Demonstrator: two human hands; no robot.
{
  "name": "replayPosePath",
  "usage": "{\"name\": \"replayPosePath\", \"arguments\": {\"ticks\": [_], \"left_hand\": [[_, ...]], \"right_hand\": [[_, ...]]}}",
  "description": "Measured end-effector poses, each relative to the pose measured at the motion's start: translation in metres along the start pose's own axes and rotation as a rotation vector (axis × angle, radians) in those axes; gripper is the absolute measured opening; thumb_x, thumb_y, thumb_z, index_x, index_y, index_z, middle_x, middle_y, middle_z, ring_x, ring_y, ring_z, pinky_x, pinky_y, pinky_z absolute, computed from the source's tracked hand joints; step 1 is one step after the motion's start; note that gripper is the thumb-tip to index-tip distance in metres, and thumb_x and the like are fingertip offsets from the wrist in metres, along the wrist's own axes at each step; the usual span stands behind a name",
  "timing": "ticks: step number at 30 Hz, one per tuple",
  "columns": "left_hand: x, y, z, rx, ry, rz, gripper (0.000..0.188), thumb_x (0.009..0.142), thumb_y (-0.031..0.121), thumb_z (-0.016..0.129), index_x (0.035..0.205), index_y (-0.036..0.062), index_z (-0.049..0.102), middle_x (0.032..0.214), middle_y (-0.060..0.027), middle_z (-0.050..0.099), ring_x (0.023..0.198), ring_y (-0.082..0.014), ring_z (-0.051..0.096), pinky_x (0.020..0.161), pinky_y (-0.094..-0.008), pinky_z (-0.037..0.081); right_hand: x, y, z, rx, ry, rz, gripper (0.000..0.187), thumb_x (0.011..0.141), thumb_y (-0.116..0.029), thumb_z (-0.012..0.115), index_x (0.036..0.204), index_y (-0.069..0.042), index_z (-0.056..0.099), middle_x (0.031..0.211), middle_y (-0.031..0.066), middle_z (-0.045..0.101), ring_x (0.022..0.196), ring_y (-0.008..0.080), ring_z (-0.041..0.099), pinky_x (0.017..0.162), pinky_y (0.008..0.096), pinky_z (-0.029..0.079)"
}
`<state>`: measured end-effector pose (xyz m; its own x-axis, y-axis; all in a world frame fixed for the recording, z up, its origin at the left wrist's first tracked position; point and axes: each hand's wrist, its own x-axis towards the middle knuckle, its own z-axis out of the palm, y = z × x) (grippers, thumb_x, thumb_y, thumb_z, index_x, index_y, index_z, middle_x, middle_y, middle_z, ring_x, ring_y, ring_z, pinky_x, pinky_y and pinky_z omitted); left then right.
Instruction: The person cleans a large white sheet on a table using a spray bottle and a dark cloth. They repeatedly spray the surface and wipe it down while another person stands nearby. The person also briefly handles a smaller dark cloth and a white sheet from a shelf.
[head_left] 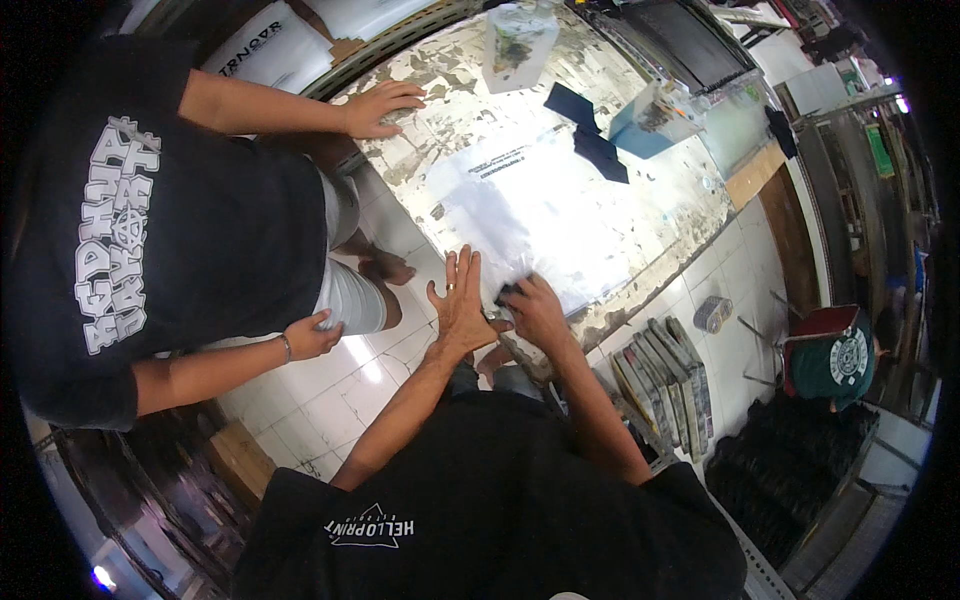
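A thin whitish sheet (575, 235) with small dark print near its far edge lies on a brightly lit worktable (400, 160) with a worn, flaking top. My left hand (462, 305) is at the sheet's near left corner, fingers stretched out, a ring on one of them; it holds nothing. Close to its right, my right hand (538, 315) is closed on a bunched dark cloth (510, 294), pressed against the sheet's near edge. The fingers partly cover this cloth, so its full shape is hidden. Two dark cloth pieces (600, 155) lie beyond the sheet.
A co-worker at the left rests one hand (385, 107) on the table's edge. Two clear containers (520, 50) stand at the far side. Right of the table are stacked frames (665, 385) on the floor, a stool (825, 350) and a dark heap (785, 470).
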<state>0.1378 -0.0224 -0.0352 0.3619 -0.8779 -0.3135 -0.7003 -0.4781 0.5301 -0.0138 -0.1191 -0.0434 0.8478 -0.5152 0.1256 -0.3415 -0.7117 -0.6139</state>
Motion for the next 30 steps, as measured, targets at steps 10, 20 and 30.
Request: {"name": "replayPosePath", "arguments": {"ticks": [10, 20, 30], "left_hand": [[0.003, -0.004, 0.006, -0.011, 0.047, 0.010, 0.135, 0.055, 0.038, 0.093, 0.160, 0.0031, 0.015, 0.170, -0.0138, 0.010, 0.157, -0.0361, 0.008, 0.106, -0.0770, 0.021], [0.000, 0.008, -0.005, 0.009, -0.009, -0.003, 0.139, 0.055, 0.043, 0.095, 0.160, 0.0015, 0.013, 0.170, -0.0152, 0.007, 0.156, -0.0372, 0.006, 0.107, -0.0776, 0.021], [0.000, 0.009, -0.005, 0.001, -0.002, -0.001, 0.139, 0.055, 0.042, 0.095, 0.160, 0.0024, 0.013, 0.170, -0.0158, 0.009, 0.157, -0.0376, 0.006, 0.107, -0.0772, 0.020]], "right_hand": [[0.041, -0.007, 0.023, -0.040, 0.182, -0.040, 0.023, 0.072, -0.002, 0.065, 0.094, -0.006, 0.072, 0.095, 0.0149, 0.061, 0.094, 0.0352, 0.056, 0.083, 0.0432, 0.050], [0.038, 0.090, -0.037, -0.268, 0.453, 0.262, 0.025, 0.074, 0.003, 0.064, 0.095, -0.004, 0.074, 0.097, 0.0151, 0.065, 0.095, 0.0363, 0.059, 0.086, 0.0446, 0.051], [0.045, 0.106, -0.049, -0.301, 0.406, 0.267, 0.029, 0.075, 0.005, 0.062, 0.100, -0.002, 0.074, 0.103, 0.0179, 0.065, 0.100, 0.0370, 0.059, 0.089, 0.0450, 0.051]]}}
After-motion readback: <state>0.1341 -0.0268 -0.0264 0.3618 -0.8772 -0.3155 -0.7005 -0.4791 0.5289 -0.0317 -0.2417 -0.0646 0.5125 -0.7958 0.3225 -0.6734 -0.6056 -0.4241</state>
